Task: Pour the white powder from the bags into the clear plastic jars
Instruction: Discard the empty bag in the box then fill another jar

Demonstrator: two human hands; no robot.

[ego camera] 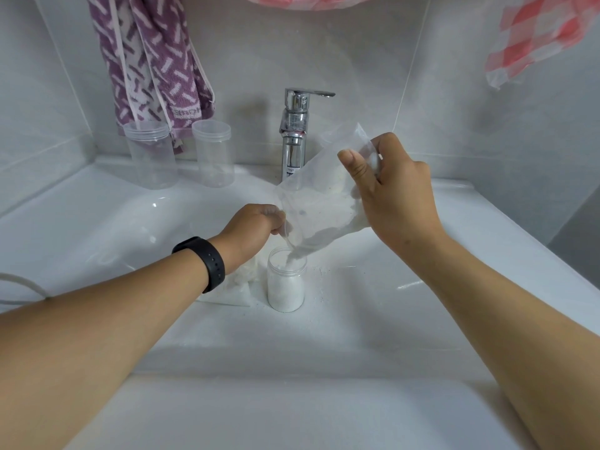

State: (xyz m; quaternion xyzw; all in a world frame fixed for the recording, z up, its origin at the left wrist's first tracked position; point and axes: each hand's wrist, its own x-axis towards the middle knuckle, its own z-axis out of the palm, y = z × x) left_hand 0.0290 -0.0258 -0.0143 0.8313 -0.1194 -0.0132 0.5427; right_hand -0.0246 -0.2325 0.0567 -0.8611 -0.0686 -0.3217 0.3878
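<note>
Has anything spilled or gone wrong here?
Yes, a little. White powder specks lie scattered in the sink basin beside the jar, outside it. Oddly, the jar stands down in the basin itself.

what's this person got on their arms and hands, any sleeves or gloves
No gloves or sleeves show: both forearms are bare up to the frame edge. The left hand has a black band on its wrist, smooth and matte, with a row of small holes along the strap. The right hand and its wrist wear nothing; no rings are visible.
</note>
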